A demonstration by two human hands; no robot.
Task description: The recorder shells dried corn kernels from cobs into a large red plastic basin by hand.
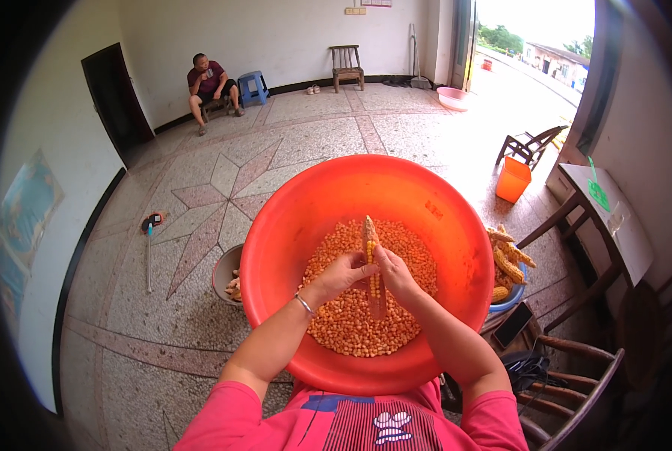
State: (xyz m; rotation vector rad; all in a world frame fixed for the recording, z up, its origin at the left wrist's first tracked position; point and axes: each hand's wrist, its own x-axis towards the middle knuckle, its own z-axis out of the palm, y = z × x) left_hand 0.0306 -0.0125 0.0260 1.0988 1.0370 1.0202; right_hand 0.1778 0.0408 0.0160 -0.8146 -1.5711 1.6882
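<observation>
A big red plastic basin stands before me, with loose corn kernels heaped in its bottom. Above the heap, a partly shelled corn cob points away from me, with rows of yellow kernels still on it. My left hand grips the cob from the left, its thumb against the kernels. From the right, my right hand closes on the same cob. A brownish, see-through-looking strip lies below the cob, between my hands; what it is, I cannot tell.
At the basin's right, a blue basin holds corn cobs; at its left is a grey bowl with cob pieces. A wooden chair bears a phone. Farther off are a table, an orange bin and a seated person.
</observation>
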